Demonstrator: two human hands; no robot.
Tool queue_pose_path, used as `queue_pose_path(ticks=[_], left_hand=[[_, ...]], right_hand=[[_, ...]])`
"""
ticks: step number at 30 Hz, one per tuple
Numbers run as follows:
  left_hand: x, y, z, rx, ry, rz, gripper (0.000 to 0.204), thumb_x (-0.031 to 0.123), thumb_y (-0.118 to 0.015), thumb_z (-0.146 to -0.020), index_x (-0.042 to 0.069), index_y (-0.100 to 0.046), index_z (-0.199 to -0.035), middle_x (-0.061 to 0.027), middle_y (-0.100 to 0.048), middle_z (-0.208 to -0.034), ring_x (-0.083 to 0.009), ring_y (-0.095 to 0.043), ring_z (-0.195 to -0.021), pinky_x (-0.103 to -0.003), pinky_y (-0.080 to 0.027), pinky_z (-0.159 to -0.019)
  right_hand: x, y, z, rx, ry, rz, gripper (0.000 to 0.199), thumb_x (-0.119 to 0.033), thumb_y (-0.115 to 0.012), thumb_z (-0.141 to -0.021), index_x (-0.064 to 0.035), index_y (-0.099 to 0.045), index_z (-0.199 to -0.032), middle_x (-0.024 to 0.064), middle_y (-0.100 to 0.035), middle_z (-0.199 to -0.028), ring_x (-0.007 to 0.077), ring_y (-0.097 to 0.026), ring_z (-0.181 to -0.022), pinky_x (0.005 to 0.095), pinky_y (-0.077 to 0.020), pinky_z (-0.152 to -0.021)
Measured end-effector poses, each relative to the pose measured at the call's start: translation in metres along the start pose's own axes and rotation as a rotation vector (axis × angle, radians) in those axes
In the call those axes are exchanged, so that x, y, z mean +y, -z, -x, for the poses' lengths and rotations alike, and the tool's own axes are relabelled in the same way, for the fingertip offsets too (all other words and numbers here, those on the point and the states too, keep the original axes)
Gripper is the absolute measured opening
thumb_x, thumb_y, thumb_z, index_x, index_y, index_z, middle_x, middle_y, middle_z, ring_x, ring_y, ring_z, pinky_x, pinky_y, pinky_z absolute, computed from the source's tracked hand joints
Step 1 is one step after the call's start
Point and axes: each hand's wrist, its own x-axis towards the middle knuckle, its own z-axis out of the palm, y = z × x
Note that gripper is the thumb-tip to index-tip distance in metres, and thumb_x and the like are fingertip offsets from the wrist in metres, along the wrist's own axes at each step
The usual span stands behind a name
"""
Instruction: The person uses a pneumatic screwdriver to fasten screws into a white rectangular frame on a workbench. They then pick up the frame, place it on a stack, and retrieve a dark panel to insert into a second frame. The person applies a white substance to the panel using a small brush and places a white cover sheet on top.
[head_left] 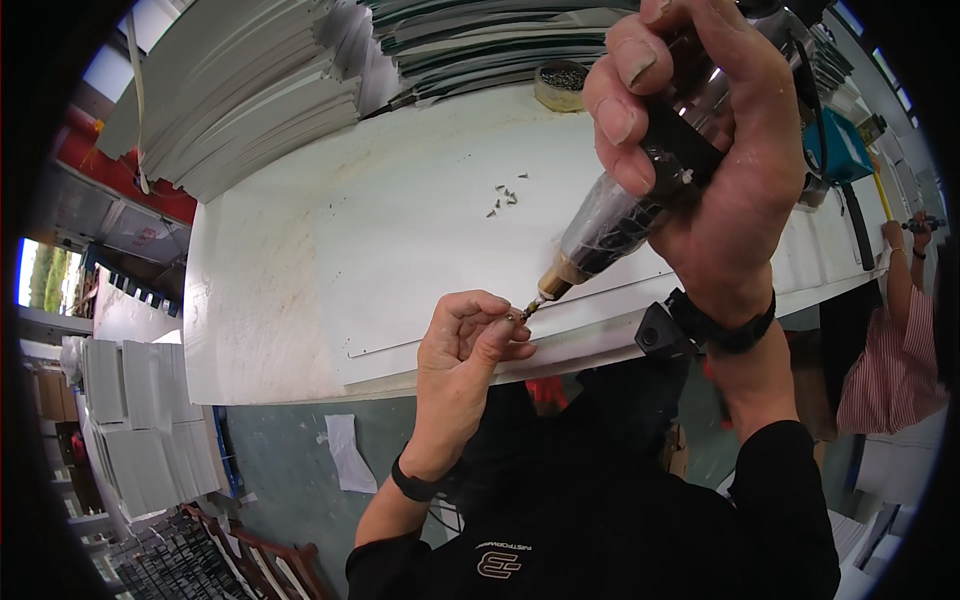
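My right hand (735,150) is wrapped round an electric screwdriver (605,230) with a clear, tape-like wrap on its body and a brass-coloured nose. The tool slants down to the left. Its bit (536,303) ends right at the fingertips of my left hand (462,345). Thumb and forefinger of that hand pinch a small screw (512,317), mostly covered by the fingers; whether it touches the bit is hard to make out. Below both hands lies a flat white panel (420,250), its near edge close to the table's front. Several loose screws (508,197) are scattered on it.
A round tub of screws (561,88) stands at the back. Tall stacks of white sheets (260,90) and dark-edged panels (470,45) line the table's far side. At the right are a teal box (846,145) and another person in a striped top (890,375).
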Motion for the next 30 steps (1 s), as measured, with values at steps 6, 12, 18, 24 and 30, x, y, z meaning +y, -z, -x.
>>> queue_pose_path(ticks=[6, 12, 18, 24, 30], left_hand=[[0.004, 0.01, 0.011, 0.04, -0.003, 0.043, 0.021, 0.008, -0.064, -0.105, 0.004, -0.054, -0.123, -0.0092, -0.063, -0.115, -0.0174, -0.068, -0.104, -0.034, -0.063, -0.09], [0.005, 0.023, 0.018, 0.06, -0.014, 0.079, 0.022, 0.006, -0.064, -0.104, 0.005, -0.054, -0.124, -0.0093, -0.063, -0.116, -0.0172, -0.068, -0.105, -0.035, -0.063, -0.091], [0.004, 0.035, 0.025, 0.056, -0.037, 0.088, 0.021, 0.006, -0.062, -0.105, 0.004, -0.053, -0.125, -0.0101, -0.064, -0.116, -0.0166, -0.068, -0.104, -0.034, -0.063, -0.091], [0.003, 0.046, 0.031, 0.058, -0.047, 0.101, 0.021, 0.007, -0.062, -0.106, 0.003, -0.053, -0.124, -0.0097, -0.064, -0.115, -0.0154, -0.068, -0.102, -0.033, -0.062, -0.091], [-0.001, 0.057, 0.036, 0.079, -0.11, 0.104, 0.021, 0.003, -0.062, -0.105, 0.003, -0.053, -0.124, -0.0086, -0.064, -0.115, -0.0139, -0.067, -0.103, -0.033, -0.062, -0.091]], right_hand=[[0.022, -0.002, -0.005, -0.116, 0.073, 0.154, 0.033, -0.034, -0.05, -0.109, -0.0027, -0.052, -0.097, 0.0085, -0.061, -0.074, 0.0195, -0.061, -0.057, 0.0269, -0.0439, -0.041], [0.037, -0.022, -0.003, -0.034, 0.025, 0.059, 0.033, -0.034, -0.05, -0.109, -0.0037, -0.052, -0.097, 0.0082, -0.06, -0.072, 0.0183, -0.06, -0.054, 0.0267, -0.0446, -0.039], [0.049, -0.045, 0.001, -0.02, 0.054, 0.102, 0.033, -0.033, -0.049, -0.11, -0.0032, -0.051, -0.097, 0.0075, -0.059, -0.07, 0.0168, -0.06, -0.053, 0.0259, -0.0451, -0.038], [0.06, -0.061, 0.004, -0.065, 0.05, 0.162, 0.031, -0.032, -0.049, -0.109, -0.0031, -0.051, -0.098, 0.0074, -0.058, -0.069, 0.0161, -0.059, -0.052, 0.0258, -0.0446, -0.037], [0.073, -0.065, 0.003, -0.039, -0.024, 0.152, 0.031, -0.033, -0.05, -0.109, -0.0043, -0.05, -0.097, 0.0067, -0.058, -0.069, 0.0152, -0.058, -0.052, 0.0256, -0.0445, -0.037]])
